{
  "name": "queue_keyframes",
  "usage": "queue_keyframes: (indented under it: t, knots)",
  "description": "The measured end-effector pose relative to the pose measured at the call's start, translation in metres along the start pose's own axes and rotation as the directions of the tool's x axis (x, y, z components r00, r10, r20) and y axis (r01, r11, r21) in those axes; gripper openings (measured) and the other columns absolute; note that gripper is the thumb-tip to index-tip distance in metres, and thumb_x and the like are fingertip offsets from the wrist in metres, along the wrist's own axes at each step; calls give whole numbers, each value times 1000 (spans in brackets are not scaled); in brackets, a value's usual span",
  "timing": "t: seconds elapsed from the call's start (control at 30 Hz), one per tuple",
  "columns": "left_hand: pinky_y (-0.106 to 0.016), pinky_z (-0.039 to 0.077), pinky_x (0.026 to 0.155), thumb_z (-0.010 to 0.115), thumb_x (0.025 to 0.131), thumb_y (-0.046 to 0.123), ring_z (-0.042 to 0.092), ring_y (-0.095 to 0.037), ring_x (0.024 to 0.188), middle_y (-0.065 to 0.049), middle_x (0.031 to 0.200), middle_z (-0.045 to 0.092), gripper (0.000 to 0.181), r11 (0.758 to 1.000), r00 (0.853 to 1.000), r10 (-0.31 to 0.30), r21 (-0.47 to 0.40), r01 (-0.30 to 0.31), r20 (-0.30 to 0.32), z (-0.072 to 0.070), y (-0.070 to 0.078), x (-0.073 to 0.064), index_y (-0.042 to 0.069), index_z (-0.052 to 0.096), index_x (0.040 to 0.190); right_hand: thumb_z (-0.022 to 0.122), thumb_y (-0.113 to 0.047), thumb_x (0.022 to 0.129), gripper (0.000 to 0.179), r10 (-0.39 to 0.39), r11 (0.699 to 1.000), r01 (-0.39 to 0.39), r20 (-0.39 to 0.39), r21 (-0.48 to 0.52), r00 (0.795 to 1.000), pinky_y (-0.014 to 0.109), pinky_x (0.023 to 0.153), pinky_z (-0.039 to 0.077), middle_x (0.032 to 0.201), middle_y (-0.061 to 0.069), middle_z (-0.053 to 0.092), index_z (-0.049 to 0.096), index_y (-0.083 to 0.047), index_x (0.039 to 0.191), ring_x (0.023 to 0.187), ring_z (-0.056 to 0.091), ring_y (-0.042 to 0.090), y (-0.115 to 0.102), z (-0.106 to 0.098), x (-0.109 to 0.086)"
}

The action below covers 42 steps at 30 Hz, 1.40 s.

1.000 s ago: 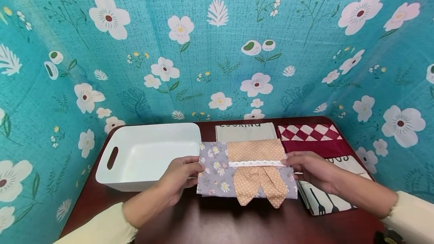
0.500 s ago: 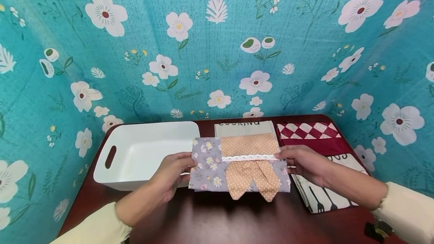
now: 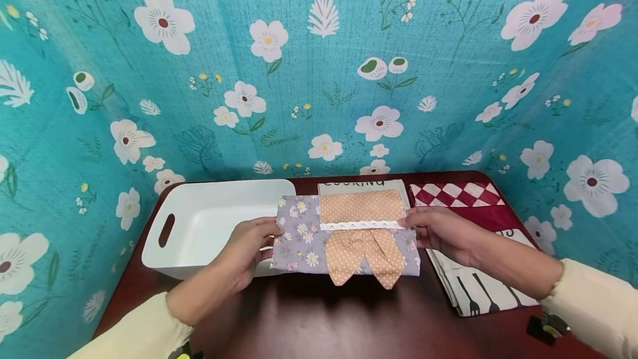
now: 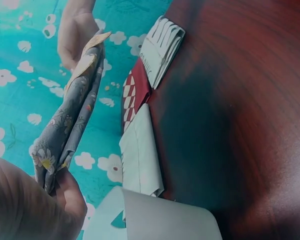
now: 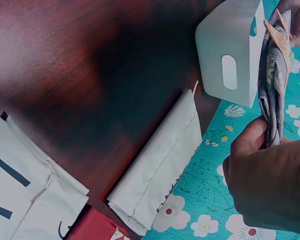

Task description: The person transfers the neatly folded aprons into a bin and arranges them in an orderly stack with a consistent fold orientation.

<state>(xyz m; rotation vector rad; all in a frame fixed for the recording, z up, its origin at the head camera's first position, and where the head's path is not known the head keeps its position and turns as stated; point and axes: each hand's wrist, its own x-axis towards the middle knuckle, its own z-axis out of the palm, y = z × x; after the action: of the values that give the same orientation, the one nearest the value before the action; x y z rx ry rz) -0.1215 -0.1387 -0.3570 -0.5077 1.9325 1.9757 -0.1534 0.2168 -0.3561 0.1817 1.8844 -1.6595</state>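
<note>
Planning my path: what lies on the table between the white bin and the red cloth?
A folded cream cloth, clearest in the left wrist view; in the head view, the held floral cloth partly hides it.

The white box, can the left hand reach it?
Probably yes: the left hand looks close to the white box, and most of its open top is uncovered. But that hand grips the gray flowery cloth, so it may need freeing.

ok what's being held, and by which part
A folded grey floral cloth: the left hand grips its left edge, the right hand its right edge.
</note>
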Motion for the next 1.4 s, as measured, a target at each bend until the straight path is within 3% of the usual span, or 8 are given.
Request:
queue_keyframes:
  t: [0.23,0.67,0.93,1.17,1.4]
  knots:
    - [-27,50,70,57,87,11,61,-14,81,-3,94,65,36,1000,1000,9,-20,-9,-8,-6,1,2,-2,60,120,65,-22,89,46,-11,1000,11,21,6,1000,34,86,56,103,5,70,51,2,125,91,70,21,-4,4,3]
    - [-26,50,70,56,89,13,62,-11,80,-1,92,65,37,999,999,4,-31,-5,-41,-16,6,10,-3,58,122,61,-20,92,26,-56,998,54,56,44,997,32,85,56,99,3,69,59,-1,110,91,67,16,-9,12,14]
    - [-23,48,69,54,90,15,61,-10,81,1,93,64,39,999,999,1,-35,-3,-55,-20,11,12,-1,56,125,62,-22,91,32,-48,998,46,36,48,998,32,85,56,101,3,68,56,-1,114,92,66,17,-15,17,16]
    - [-24,49,74,52,93,20,59,-13,89,-1,103,62,41,1000,999,-5,-30,3,-51,-26,16,12,0,54,129,62,-20,91,36,-32,998,31,20,49,999,32,85,56,101,4,67,52,1,118,91,66,17,-19,23,20]
    - [-22,50,71,53,92,18,59,-9,83,3,95,63,42,999,998,-14,-35,12,-60,-33,18,11,0,52,130,61,-21,91,38,-18,998,17,16,55,1000,32,86,55,104,6,66,51,2,119,93,64,18,-22,30,26]
